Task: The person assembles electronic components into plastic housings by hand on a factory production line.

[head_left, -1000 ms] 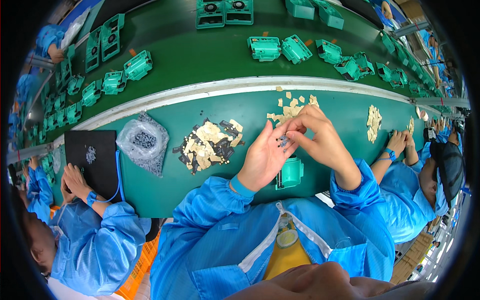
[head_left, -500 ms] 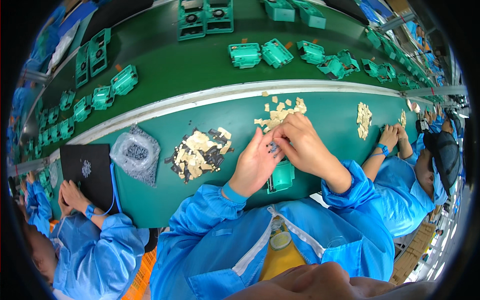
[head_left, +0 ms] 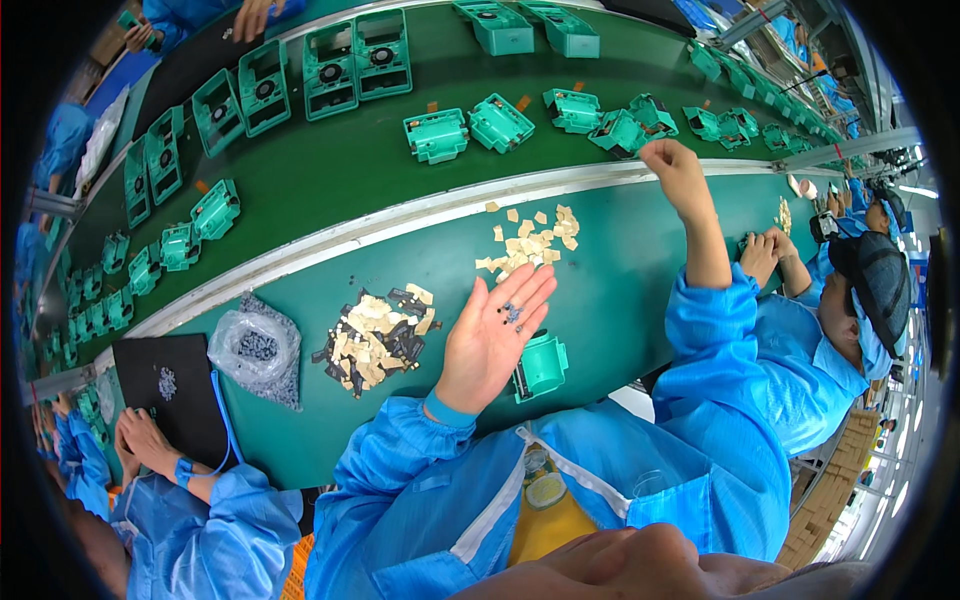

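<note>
My left hand lies palm up above the bench, fingers stretched out flat. Several tiny dark blue-grey parts rest loose on its fingers. My right hand is raised over the far bench edge, fingertips pinched together, just below the green housings on the belt. Whatever is in the pinch, if anything, is too small to make out. Close to my left wrist, a green plastic housing sits on the bench, partly behind the hand. Loose cream-coloured pieces are scattered beyond my left fingertips.
Left of my hand is a mixed pile of cream and black pieces. Farther left are a clear bag of small grey parts and a black mat. A pale rail borders the green belt. Co-workers sit on both sides.
My right hand has left my left palm and reached right and away to the belt's edge. My left hand has opened out flat. The whole view has shifted slightly.
</note>
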{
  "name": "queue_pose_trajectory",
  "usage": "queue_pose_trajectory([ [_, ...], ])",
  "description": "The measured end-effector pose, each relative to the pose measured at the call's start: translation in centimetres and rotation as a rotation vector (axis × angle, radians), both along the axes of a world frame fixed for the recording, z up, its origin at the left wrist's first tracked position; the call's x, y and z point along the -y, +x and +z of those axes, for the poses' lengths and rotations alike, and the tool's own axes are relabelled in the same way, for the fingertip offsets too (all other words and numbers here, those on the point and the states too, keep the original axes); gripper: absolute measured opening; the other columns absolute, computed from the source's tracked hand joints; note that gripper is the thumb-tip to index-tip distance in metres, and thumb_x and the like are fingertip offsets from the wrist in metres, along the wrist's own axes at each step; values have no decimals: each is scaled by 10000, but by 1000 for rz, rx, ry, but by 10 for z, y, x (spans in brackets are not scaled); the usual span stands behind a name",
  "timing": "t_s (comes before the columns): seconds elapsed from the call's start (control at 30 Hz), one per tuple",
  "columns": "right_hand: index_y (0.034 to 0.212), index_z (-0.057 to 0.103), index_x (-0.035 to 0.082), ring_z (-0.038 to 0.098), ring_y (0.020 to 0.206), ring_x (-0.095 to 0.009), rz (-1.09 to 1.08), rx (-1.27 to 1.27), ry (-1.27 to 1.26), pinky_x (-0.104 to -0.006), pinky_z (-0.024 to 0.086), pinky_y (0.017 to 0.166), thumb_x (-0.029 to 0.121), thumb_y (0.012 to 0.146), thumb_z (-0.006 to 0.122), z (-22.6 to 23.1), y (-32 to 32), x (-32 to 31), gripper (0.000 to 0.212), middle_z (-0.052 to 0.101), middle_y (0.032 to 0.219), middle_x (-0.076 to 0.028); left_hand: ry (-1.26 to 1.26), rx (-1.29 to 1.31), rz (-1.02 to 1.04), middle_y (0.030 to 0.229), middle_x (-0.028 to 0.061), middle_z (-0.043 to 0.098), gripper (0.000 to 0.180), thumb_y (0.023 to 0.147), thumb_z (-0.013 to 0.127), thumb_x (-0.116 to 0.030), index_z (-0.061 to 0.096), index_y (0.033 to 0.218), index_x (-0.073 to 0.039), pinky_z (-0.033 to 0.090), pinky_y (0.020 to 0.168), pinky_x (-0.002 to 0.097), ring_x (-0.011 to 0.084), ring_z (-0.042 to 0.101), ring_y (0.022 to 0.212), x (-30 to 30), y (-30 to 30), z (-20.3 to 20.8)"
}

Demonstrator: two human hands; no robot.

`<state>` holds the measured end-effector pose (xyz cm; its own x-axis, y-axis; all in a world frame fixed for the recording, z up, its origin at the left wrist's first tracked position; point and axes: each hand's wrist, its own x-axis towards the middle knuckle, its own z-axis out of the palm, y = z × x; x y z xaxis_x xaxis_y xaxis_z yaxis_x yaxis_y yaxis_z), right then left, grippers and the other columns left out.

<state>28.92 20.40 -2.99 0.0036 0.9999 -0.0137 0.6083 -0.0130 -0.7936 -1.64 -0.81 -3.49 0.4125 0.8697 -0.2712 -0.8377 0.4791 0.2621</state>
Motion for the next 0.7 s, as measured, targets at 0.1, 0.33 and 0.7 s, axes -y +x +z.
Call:
queue_pose_trajectory([
  [0.1,991,690,-35,547,788,-95,-24,-11,-33,-263,448,726,112,906,670,-10,30,-28,171,648,857,-11,-8,8,9,1581,227,319,691,1085,229,-477,280,1522,55,241,1199,408,305,296,1482,-2,2,0],
  [0.33,876,699,-31,538,740,-109,55,60,-65,-270,436,669,134,853,675,-14,38,-55,169,626,785,-17,-13,-3,20,1575,250,311,692,1086,241,-470,277,1515,72,262,1193,408,320,304,1476,-7,10,3],
  [0.7,799,664,-28,514,678,-117,161,262,-131,-306,431,621,114,835,652,-8,29,-63,148,585,708,-27,-9,8,29,1579,250,301,692,1087,247,-469,268,1518,72,269,1193,406,324,299,1478,-4,10,3],
])
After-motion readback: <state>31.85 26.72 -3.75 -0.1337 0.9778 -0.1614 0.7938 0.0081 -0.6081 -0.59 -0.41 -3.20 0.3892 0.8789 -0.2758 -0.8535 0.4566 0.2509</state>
